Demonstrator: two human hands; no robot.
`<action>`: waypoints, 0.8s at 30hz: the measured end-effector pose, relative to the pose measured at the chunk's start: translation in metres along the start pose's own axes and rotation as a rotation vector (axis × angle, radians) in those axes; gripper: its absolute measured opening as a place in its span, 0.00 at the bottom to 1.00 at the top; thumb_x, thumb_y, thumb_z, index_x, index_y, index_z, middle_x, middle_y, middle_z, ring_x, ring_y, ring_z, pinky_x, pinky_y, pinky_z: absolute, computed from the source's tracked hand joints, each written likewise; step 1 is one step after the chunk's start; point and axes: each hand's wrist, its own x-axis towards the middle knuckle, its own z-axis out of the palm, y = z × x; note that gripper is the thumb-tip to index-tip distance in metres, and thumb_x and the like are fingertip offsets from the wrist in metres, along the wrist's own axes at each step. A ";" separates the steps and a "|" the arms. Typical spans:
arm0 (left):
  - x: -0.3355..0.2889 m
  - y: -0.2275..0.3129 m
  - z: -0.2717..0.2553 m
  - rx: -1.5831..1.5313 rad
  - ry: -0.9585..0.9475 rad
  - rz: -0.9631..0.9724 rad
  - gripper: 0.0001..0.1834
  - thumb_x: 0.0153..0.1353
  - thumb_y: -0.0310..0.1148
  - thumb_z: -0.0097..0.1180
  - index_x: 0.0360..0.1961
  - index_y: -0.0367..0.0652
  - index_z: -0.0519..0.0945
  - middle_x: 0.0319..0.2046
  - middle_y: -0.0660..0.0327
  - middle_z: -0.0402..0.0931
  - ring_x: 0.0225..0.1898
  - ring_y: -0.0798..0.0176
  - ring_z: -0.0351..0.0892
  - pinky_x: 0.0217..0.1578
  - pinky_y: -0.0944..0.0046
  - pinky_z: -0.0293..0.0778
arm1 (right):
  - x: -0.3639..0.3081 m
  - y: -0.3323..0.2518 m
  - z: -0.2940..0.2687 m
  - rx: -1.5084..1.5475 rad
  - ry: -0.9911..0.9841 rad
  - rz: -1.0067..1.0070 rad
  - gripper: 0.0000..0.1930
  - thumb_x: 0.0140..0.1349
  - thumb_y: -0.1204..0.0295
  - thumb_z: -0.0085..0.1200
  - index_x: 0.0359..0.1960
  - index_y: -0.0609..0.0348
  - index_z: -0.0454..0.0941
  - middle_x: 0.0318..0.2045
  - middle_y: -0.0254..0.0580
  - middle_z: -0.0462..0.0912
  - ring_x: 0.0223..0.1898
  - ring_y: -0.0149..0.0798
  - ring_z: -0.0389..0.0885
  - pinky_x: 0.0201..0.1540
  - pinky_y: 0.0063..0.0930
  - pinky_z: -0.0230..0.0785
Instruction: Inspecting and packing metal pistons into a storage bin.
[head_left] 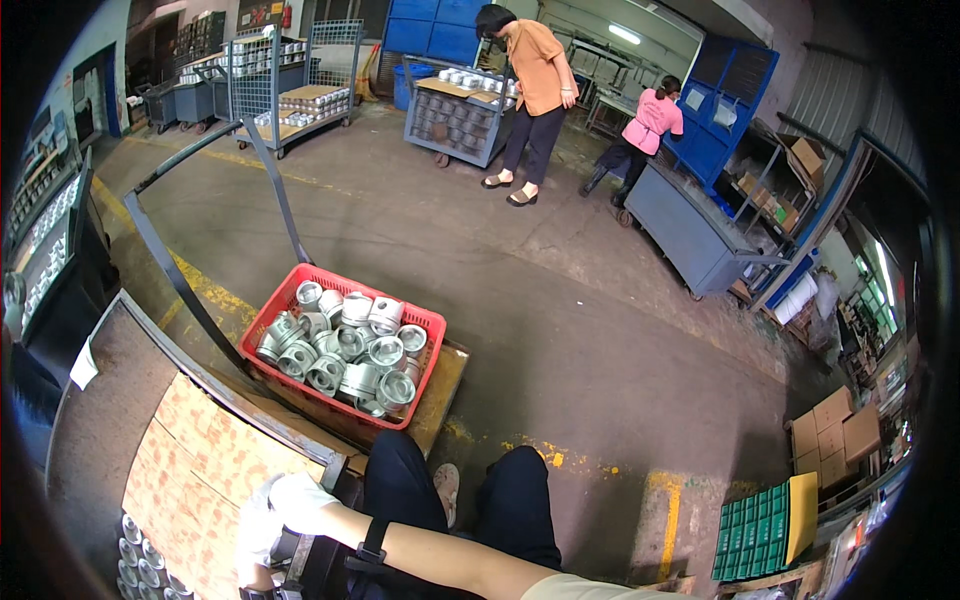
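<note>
My right hand [303, 504], in a white glove, reaches across from the lower right, its forearm wearing a black wrist strap. It looks curled downward beside my left hand [257, 528], also gloved in white and washed out by glare. A small grey metallic patch [286, 546] shows just under the gloves; what it belongs to is unclear. Both hands are over the near edge of a brown-patterned cardboard sheet [208, 450] on a cart. Several metal pistons [150, 560] stand in rows beside the sheet, at the lower left.
A red plastic basket [437, 345] heaped with pistons sits on a flat trolley [447, 385] ahead of my knees. Farther off, two people [540, 65] [653, 120] stand by wheeled carts [458, 125]. Green crates [755, 533] and cardboard boxes [832, 435] are at the right.
</note>
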 end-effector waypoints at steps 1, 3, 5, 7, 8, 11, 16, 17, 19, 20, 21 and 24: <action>0.000 -0.001 0.000 0.000 0.000 -0.001 0.26 0.50 0.37 0.51 0.53 0.43 0.74 0.45 0.48 0.76 0.49 0.49 0.75 0.51 0.58 0.69 | 0.000 -0.001 -0.001 -0.015 -0.017 0.006 0.07 0.46 0.74 0.50 0.19 0.63 0.78 0.22 0.54 0.79 0.29 0.51 0.80 0.34 0.37 0.71; 0.000 -0.002 0.000 -0.037 -0.001 0.032 0.26 0.50 0.36 0.51 0.53 0.44 0.74 0.45 0.48 0.76 0.49 0.48 0.75 0.51 0.57 0.69 | -0.001 -0.002 -0.003 -0.030 -0.034 0.013 0.07 0.47 0.73 0.50 0.18 0.62 0.78 0.22 0.54 0.79 0.28 0.51 0.80 0.34 0.37 0.71; 0.000 0.000 0.000 -0.028 -0.003 0.023 0.26 0.50 0.36 0.50 0.53 0.44 0.74 0.45 0.48 0.76 0.49 0.48 0.75 0.51 0.58 0.69 | -0.001 -0.001 -0.002 -0.011 -0.004 -0.018 0.07 0.47 0.73 0.50 0.19 0.62 0.79 0.22 0.54 0.79 0.27 0.50 0.80 0.35 0.39 0.71; -0.001 0.001 -0.001 -0.017 -0.004 0.014 0.26 0.50 0.37 0.50 0.53 0.44 0.74 0.45 0.48 0.76 0.49 0.48 0.75 0.51 0.58 0.69 | 0.001 0.002 0.005 -0.014 -0.010 -0.005 0.07 0.46 0.73 0.50 0.19 0.62 0.79 0.22 0.54 0.79 0.28 0.50 0.80 0.36 0.39 0.70; -0.001 0.000 -0.001 -0.028 -0.005 0.007 0.26 0.50 0.37 0.50 0.53 0.44 0.74 0.45 0.48 0.76 0.49 0.48 0.75 0.51 0.58 0.69 | 0.002 0.002 0.007 -0.018 -0.017 0.008 0.07 0.46 0.73 0.50 0.19 0.62 0.79 0.22 0.53 0.79 0.28 0.50 0.80 0.36 0.39 0.70; -0.002 0.005 -0.003 -0.022 -0.008 0.000 0.26 0.50 0.37 0.50 0.53 0.44 0.73 0.45 0.48 0.76 0.49 0.48 0.75 0.50 0.58 0.69 | 0.001 0.004 0.009 -0.048 -0.007 -0.021 0.08 0.47 0.73 0.50 0.21 0.62 0.80 0.23 0.52 0.79 0.27 0.49 0.80 0.34 0.37 0.71; -0.004 0.007 -0.004 -0.006 -0.001 0.027 0.27 0.51 0.38 0.51 0.54 0.45 0.73 0.44 0.47 0.76 0.49 0.48 0.75 0.50 0.57 0.69 | 0.001 0.001 0.002 -0.046 -0.041 0.001 0.08 0.47 0.73 0.50 0.21 0.63 0.80 0.23 0.53 0.79 0.28 0.50 0.80 0.34 0.37 0.72; -0.004 0.009 -0.004 -0.017 0.001 -0.002 0.26 0.51 0.39 0.52 0.53 0.45 0.73 0.45 0.48 0.77 0.49 0.49 0.75 0.50 0.58 0.69 | 0.000 -0.001 0.000 -0.015 -0.029 0.007 0.08 0.48 0.73 0.50 0.21 0.63 0.80 0.22 0.54 0.79 0.27 0.50 0.80 0.33 0.37 0.72; -0.004 0.008 -0.003 -0.029 0.002 -0.033 0.25 0.51 0.40 0.53 0.52 0.45 0.74 0.45 0.48 0.77 0.49 0.50 0.75 0.51 0.58 0.68 | -0.001 -0.002 -0.005 -0.022 -0.009 -0.012 0.08 0.47 0.73 0.50 0.21 0.63 0.80 0.22 0.54 0.79 0.27 0.50 0.80 0.32 0.37 0.72; -0.004 0.008 -0.003 -0.037 0.002 -0.035 0.25 0.51 0.40 0.53 0.51 0.44 0.74 0.45 0.49 0.77 0.49 0.50 0.75 0.51 0.59 0.68 | -0.001 -0.003 -0.007 -0.031 0.014 -0.034 0.08 0.47 0.73 0.50 0.21 0.63 0.80 0.22 0.55 0.79 0.26 0.51 0.80 0.31 0.37 0.72; -0.003 0.008 -0.003 -0.045 0.001 -0.038 0.24 0.51 0.39 0.52 0.51 0.44 0.74 0.45 0.49 0.77 0.49 0.50 0.76 0.51 0.59 0.68 | -0.001 -0.004 -0.008 -0.029 0.014 -0.035 0.08 0.47 0.73 0.50 0.21 0.63 0.80 0.22 0.55 0.79 0.26 0.51 0.80 0.31 0.37 0.72; -0.002 0.003 -0.001 -0.055 0.026 0.013 0.23 0.52 0.38 0.52 0.50 0.42 0.74 0.44 0.49 0.77 0.49 0.52 0.76 0.51 0.60 0.69 | -0.001 -0.006 -0.011 0.013 0.045 -0.014 0.07 0.46 0.74 0.50 0.20 0.65 0.79 0.21 0.56 0.78 0.25 0.52 0.80 0.30 0.38 0.72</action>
